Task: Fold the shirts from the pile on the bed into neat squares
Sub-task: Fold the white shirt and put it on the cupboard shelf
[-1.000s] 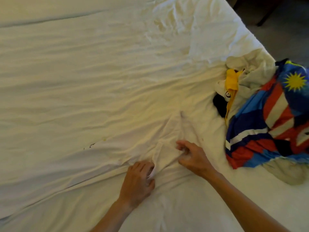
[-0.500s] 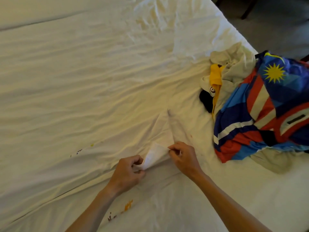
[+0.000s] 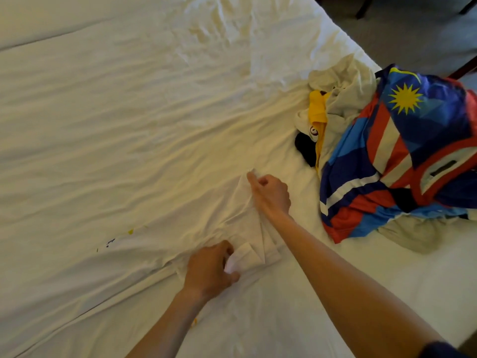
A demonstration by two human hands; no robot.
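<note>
A white shirt (image 3: 160, 192) lies spread flat over the white bed (image 3: 103, 99) and blends with the sheet. Its sleeve (image 3: 251, 228) points toward the right. My left hand (image 3: 210, 270) pinches the sleeve's near folded corner. My right hand (image 3: 271, 193) pinches the sleeve's far tip, arm stretched across. To the right sits the pile of shirts (image 3: 392, 161): a blue, red and white jersey with a yellow sun on top, white, yellow and black garments under it.
The bed's right edge (image 3: 343, 40) runs diagonally at the top right, with grey floor and dark furniture legs (image 3: 364, 7) beyond. A seam (image 3: 51, 38) crosses the bed at the upper left. Small yellow and dark print marks (image 3: 130, 231) show on the shirt.
My right hand has slid from the sleeve's near end up to its far tip. The left hand keeps its pinch on the near corner, and the sleeve is drawn out flatter.
</note>
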